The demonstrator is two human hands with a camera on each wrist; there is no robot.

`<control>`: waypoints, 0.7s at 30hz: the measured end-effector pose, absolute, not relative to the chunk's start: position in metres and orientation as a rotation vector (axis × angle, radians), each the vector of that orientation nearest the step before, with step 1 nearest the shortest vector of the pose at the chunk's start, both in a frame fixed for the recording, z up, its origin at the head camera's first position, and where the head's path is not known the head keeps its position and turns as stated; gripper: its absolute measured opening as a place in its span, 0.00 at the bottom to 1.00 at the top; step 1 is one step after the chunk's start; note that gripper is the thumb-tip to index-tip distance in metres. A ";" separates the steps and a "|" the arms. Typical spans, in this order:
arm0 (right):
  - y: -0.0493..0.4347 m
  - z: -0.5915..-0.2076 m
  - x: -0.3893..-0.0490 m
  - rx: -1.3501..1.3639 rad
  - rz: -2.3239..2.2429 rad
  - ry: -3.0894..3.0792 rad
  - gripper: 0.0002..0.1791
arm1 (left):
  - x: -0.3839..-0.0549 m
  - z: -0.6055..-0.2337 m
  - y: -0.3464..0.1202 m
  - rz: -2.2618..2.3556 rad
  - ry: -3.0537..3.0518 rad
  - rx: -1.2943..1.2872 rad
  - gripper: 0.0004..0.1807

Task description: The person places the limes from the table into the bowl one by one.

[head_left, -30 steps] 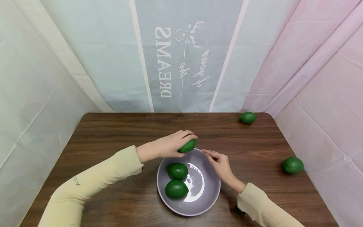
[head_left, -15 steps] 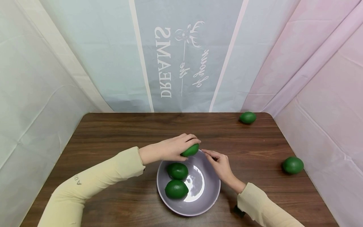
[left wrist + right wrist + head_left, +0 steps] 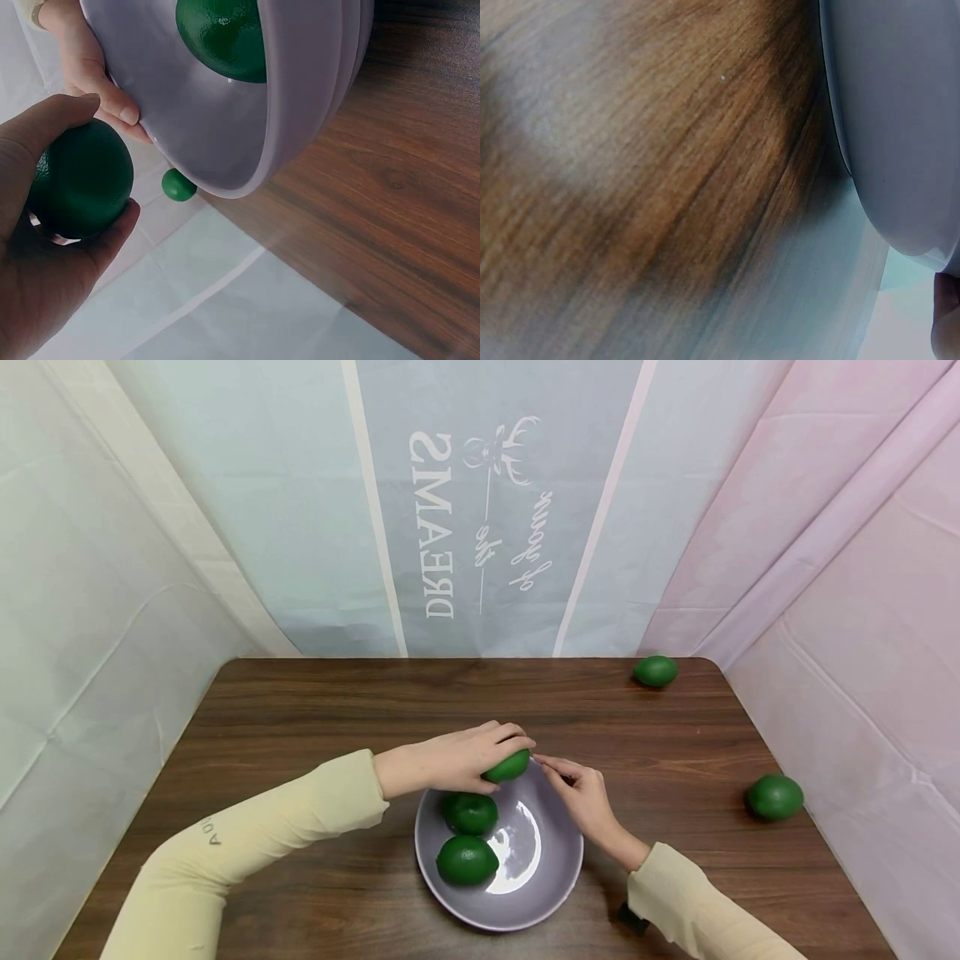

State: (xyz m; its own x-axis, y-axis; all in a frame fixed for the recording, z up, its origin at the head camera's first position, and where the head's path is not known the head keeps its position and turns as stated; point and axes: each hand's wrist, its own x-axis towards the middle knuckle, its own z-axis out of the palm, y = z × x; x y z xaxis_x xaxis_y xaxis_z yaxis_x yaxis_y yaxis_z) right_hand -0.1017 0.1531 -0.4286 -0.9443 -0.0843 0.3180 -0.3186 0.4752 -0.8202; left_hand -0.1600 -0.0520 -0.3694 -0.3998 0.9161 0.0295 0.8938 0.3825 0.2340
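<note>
My left hand (image 3: 468,758) holds a green lime (image 3: 508,766) above the far rim of a round purple-grey bowl (image 3: 551,889). From the left wrist view, fingers and thumb wrap the held lime (image 3: 82,180), which is apart from the bowl's wall (image 3: 307,82). Inside the bowl, on its left side, lie two more limes, a farther one (image 3: 471,815) partly under the left hand and a nearer one (image 3: 467,861). At the bowl's far right rim, my right hand (image 3: 583,795) pinches the edge. Only a fingertip (image 3: 946,315) of it shows in the right wrist view.
Two loose limes lie on the brown wooden table (image 3: 315,877): one (image 3: 656,671) at the far right corner, another (image 3: 775,797) near the right edge. Pale cloth walls (image 3: 480,635) enclose the table at the back and sides.
The left hand has moved slightly right and nearer, carrying its lime farther over the bowl's rim. My right hand and the bowl stay in place.
</note>
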 end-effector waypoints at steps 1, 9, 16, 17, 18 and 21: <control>0.153 -0.428 -0.102 0.344 1.458 -2.490 0.10 | -0.160 -0.370 -0.051 0.313 2.521 1.659 0.36; 0.153 -0.430 -0.102 0.324 1.453 -2.490 0.10 | -0.157 -0.372 -0.047 0.237 2.523 1.670 0.37; 0.163 -0.461 -0.114 0.328 1.428 -2.485 0.09 | -0.156 -0.374 -0.045 0.228 2.516 1.655 0.37; 0.165 -0.464 -0.115 0.327 1.423 -2.488 0.09 | -0.156 -0.375 -0.044 0.224 2.512 1.655 0.37; 0.165 -0.465 -0.116 0.321 1.428 -2.490 0.10 | -0.156 -0.375 -0.044 0.223 2.509 1.656 0.37; 0.166 -0.465 -0.115 0.319 1.435 -2.488 0.10 | -0.156 -0.376 -0.044 0.221 2.495 1.661 0.38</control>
State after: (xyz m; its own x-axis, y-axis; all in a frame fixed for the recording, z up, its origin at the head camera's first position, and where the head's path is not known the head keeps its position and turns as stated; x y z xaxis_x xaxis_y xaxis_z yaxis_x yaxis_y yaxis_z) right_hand -0.1154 0.1655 -0.4648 -0.9445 -0.0636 0.3223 -0.3109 0.4904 -0.8142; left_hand -0.1559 -0.0436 -0.3761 -0.3825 0.9234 -0.0315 0.9035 0.3809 0.1964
